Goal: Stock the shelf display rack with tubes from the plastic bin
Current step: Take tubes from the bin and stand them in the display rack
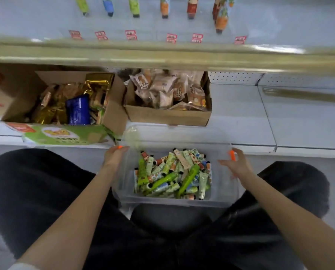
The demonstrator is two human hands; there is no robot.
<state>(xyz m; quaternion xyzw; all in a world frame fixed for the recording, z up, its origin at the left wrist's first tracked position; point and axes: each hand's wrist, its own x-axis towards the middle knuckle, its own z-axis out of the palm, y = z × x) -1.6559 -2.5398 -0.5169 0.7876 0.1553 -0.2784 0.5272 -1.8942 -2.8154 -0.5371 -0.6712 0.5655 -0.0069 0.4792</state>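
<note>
A clear plastic bin (123, 184) sits between my knees in front of the shelving, holding a heap of small tubes (172, 174) in green, white and orange prints. My left hand (115, 155) grips the bin's left rim near its far corner, fingers curled over the edge. My right hand (235, 164) grips the right rim at an orange clip (232, 155). Above, on the upper shelf (162, 53), several tubes (164, 7) stand cap-down in a row behind red price tags (130, 35).
On the low shelf stand two open cardboard boxes: one at left (112, 115) with gold and blue packets, one in the middle (168, 115) with wrapped pastries. Bare white shelf (279, 114) lies to the right. My dark-clothed legs flank the bin.
</note>
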